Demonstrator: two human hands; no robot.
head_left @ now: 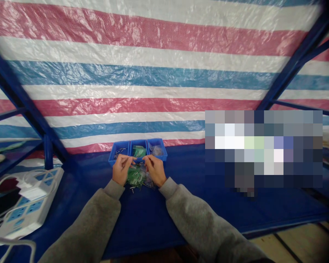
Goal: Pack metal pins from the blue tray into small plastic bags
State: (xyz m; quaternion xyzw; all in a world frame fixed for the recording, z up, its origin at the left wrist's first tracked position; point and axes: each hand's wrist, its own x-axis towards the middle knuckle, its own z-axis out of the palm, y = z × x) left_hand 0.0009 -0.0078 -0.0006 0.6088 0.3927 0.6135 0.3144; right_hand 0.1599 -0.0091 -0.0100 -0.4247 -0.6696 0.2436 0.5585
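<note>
Green pieces (pixel 136 176) are lying before the blue bins (pixel 165 157); near the bins, my left hand (pixel 120 170) and right hand (pixel 156 170) are pinching narrowly, contents unclear, needing light pressure.

Wearer's clothing: long sleeves on both arms, left sleeve (pixel 87 223) and right sleeve (pixel 205 223). Fabric grey with a slight olive cast, matte, soft, sweatshirt-like. Body of each sleeve loose, with broad folds; each narrows at a fitted cuff, left cuff (pixel 114 188) and right cuff (pixel 168 187), in similar grey. Cuffs end at the wrists. Both hands bare, no gloves. Sleeve surfaces plain where visible; finer weave unresolved.
</note>
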